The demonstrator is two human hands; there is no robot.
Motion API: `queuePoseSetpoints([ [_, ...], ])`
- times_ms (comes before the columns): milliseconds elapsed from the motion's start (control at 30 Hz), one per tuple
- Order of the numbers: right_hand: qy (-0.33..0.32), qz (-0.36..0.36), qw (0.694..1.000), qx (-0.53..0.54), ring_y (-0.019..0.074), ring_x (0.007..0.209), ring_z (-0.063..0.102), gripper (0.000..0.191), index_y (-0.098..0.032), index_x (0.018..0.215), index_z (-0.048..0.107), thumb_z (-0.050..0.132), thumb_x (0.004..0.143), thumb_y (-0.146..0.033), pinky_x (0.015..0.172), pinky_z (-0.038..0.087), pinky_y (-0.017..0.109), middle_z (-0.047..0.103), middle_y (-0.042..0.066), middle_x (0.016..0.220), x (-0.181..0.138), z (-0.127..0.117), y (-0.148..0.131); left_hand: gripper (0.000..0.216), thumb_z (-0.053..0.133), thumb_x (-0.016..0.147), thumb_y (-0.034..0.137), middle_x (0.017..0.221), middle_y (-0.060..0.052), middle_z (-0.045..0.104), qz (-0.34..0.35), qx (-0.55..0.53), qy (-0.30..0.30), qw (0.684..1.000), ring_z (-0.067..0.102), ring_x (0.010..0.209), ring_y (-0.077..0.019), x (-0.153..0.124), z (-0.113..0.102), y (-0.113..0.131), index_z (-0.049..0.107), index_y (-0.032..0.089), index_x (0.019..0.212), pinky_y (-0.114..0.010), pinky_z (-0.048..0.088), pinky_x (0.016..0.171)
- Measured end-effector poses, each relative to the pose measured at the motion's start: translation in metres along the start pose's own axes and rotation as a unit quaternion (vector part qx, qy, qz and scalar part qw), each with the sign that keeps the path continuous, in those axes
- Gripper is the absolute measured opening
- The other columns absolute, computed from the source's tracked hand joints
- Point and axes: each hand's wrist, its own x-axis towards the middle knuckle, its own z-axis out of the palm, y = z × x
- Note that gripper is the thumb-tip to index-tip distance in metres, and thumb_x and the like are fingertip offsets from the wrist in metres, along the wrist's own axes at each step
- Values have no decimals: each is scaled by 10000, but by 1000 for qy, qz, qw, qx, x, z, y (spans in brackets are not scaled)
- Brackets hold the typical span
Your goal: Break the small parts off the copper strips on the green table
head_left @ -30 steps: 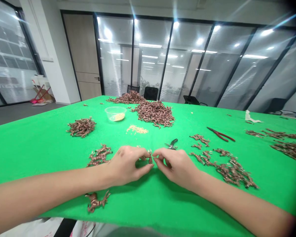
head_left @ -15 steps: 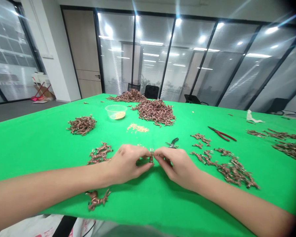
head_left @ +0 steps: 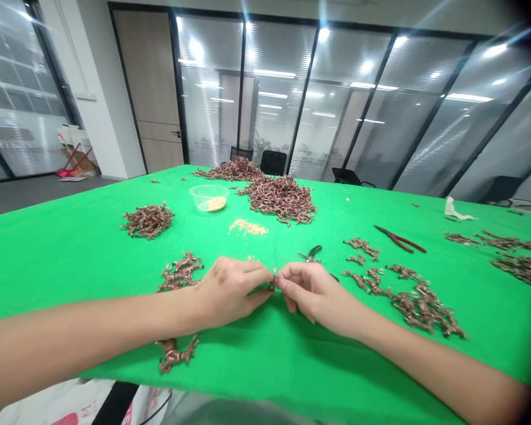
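Left hand (head_left: 230,292): pinching figure (head_left: 272,285)
Right hand (head_left: 314,295): pinching its right side
Figure: could slip from so small a hold
Bits (head_left: 250,226): could scatter if brushed

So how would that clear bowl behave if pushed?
The clear bowl looks thin-walled, so probably light and slightly flexible. It's wider on top than below, so a high push might tip it. The loose yellow bits inside would likely shift.

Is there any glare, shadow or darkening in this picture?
Head view: bright lights flare into streaks near the top; head view: the right corners are dark; head view: a soft shadow lies on the green cloth under the right hand.
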Motion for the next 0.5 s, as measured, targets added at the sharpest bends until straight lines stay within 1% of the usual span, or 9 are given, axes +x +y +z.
queuePoseSetpoints([
  [67, -32, 64, 994, 84, 58, 359, 357, 348, -176, 788, 557, 646, 866, -503, 364, 247, 199, 580, -40, 571, 2, -2, -1, 144, 574, 944, 250, 878, -46, 765, 14, 3, 8, 1000, 717, 752, -142, 0, 1, -1, 701, 190, 912, -205, 525, 654],
  [100, -41, 82, 990, 109, 51, 345, 346, 368, -171, 773, 561, 660, 849, -517, 355, 232, 195, 586, -38, 565, 3, -3, -1, 151, 567, 947, 251, 890, -49, 767, 19, 2, 14, 1000, 720, 759, -141, 0, 1, -2, 703, 194, 914, -202, 529, 660],
  [167, -36, 89, 988, 118, 45, 338, 348, 375, -160, 759, 574, 665, 842, -514, 359, 226, 191, 596, -31, 556, 4, -4, -1, 147, 573, 944, 259, 898, -51, 768, 19, -1, 24, 1000, 722, 768, -143, 0, 2, -3, 707, 201, 928, -203, 538, 672],
  [233, -6, 75, 994, 84, 49, 337, 345, 348, -158, 796, 587, 636, 868, -495, 364, 228, 199, 601, -29, 559, 4, -4, 2, 132, 596, 929, 268, 889, -50, 767, 5, -4, 26, 1000, 723, 771, -149, 0, 2, -3, 709, 202, 944, -210, 543, 685],
  [300, 47, 24, 999, 9, 69, 381, 395, 287, -162, 842, 596, 592, 907, -441, 390, 269, 211, 598, -26, 584, 2, -4, 5, 122, 618, 913, 268, 873, -47, 764, -13, -10, 18, 1000, 721, 760, -154, 0, 1, -2, 709, 193, 946, -217, 541, 683],
  [367, 99, -63, 988, -100, 92, 450, 454, 201, -167, 869, 601, 557, 931, -354, 442, 322, 225, 582, -25, 600, -1, -3, 9, 125, 636, 899, 273, 864, -44, 763, -29, -16, 9, 999, 715, 734, -156, 1, 0, -1, 709, 182, 944, -223, 531, 659],
  [433, 132, -156, 955, -213, 99, 482, 485, 123, -170, 894, 605, 542, 935, -267, 492, 357, 236, 577, -27, 605, -4, -4, 13, 137, 650, 888, 284, 869, -41, 766, -41, -23, 7, 999, 711, 718, -158, 1, -2, 0, 711, 177, 949, -230, 522, 645],
  [500, 154, -229, 912, -303, 94, 473, 500, 86, -169, 949, 607, 535, 938, -216, 513, 372, 239, 608, -26, 629, -5, -5, 16, 151, 659, 878, 297, 872, -42, 770, -50, -28, 11, 998, 711, 713, -161, 2, -2, 1, 714, 178, 951, -238, 520, 648],
])
